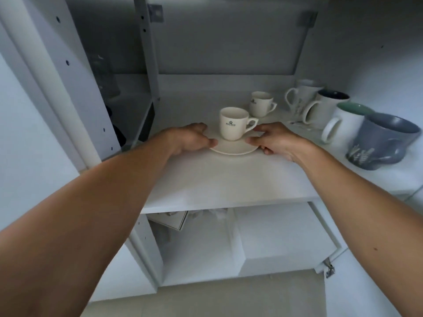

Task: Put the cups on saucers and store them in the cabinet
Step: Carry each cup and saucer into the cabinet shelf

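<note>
Head camera shows a small white cup with a dark crest, standing upright on a white saucer on the cabinet shelf. Left hand and right hand pinch the saucer's opposite rims. Probably light, hard and fragile — the glaze looks slippery, so the cup may slide. Better to hold the rims level.

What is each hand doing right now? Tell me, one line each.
Left hand: closed on the left edge of the saucer.
Right hand: closed on the saucer's right edge; a cup stands on it.
</note>
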Available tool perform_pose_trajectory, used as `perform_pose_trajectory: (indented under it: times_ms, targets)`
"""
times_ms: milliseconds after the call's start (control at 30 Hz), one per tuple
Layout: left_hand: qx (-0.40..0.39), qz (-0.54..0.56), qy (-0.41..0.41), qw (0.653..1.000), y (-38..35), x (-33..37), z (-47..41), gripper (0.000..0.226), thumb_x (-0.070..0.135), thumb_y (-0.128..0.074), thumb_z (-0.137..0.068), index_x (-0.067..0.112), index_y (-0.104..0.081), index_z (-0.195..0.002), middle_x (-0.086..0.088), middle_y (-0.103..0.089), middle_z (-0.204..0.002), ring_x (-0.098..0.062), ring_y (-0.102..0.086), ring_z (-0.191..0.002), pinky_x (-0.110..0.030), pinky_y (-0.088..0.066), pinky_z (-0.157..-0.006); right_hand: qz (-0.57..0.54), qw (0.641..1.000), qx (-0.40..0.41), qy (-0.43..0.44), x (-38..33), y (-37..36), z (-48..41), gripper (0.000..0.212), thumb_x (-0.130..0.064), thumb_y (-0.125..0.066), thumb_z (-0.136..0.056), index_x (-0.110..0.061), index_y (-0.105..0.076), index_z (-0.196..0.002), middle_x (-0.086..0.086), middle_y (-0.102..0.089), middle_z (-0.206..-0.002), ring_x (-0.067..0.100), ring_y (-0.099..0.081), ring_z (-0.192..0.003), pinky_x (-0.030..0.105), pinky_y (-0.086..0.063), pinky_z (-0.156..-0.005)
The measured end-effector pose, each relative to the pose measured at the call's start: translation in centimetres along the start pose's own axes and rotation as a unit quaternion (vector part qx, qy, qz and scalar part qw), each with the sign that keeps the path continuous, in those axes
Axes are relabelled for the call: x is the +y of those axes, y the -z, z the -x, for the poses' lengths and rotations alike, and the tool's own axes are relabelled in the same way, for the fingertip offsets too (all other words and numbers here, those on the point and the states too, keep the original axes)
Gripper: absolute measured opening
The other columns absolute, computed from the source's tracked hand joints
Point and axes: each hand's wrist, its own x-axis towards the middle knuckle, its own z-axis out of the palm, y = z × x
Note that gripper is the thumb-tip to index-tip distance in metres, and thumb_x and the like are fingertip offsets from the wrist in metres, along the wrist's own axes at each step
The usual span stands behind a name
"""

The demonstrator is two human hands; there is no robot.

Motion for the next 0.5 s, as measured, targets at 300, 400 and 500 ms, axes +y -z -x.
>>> perform_pose_trajectory:
  times_ms: [300, 400, 500]
  targets:
    - [-0.002, -0.019, 0.024, 1.000, 2.8, -1.8, -5.2, 0.080, 0.045, -0.061, -0.091, 0.019, -0.020, -0.154, 0.003, -0.015, -0.163, -0.018, -0.016, -0.149, -0.034, -0.013, -0.122, 0.066, 0.997, 0.040, 0.032, -1.9, -2.0, -5.0, 0.079, -0.044, -0.084, -0.074, -0.015, -0.053, -0.141, 0.001, -0.068, -0.110, 0.011, -0.057, -0.056, 0.023, -0.050, -0.056]
    - [-0.001, -0.034, 0.027, 0.999, 3.5, -2.5, -6.8, 0.081, 0.047, -0.061, -0.090, 0.020, -0.019, -0.154, -0.001, -0.019, -0.162, -0.018, -0.020, -0.148, -0.036, -0.016, -0.122, 0.059, 0.996, 0.050, 0.048, -2.1, -2.6, -6.5, 0.081, -0.042, -0.085, -0.074, -0.012, -0.052, -0.142, 0.006, -0.068, -0.118, 0.009, -0.056, -0.055, 0.019, -0.050, -0.052]
    - [0.009, -0.035, 0.024, 0.999, 3.9, -3.5, -8.0, 0.082, 0.049, -0.061, -0.089, 0.021, -0.019, -0.154, -0.001, -0.022, -0.161, -0.018, -0.021, -0.148, -0.035, -0.016, -0.122, 0.084, 0.992, 0.064, 0.071, -2.2, -3.0, -7.7, 0.080, -0.047, -0.082, -0.075, -0.012, -0.053, -0.141, 0.009, -0.066, -0.128, 0.012, -0.056, -0.079, 0.027, -0.056, -0.085]
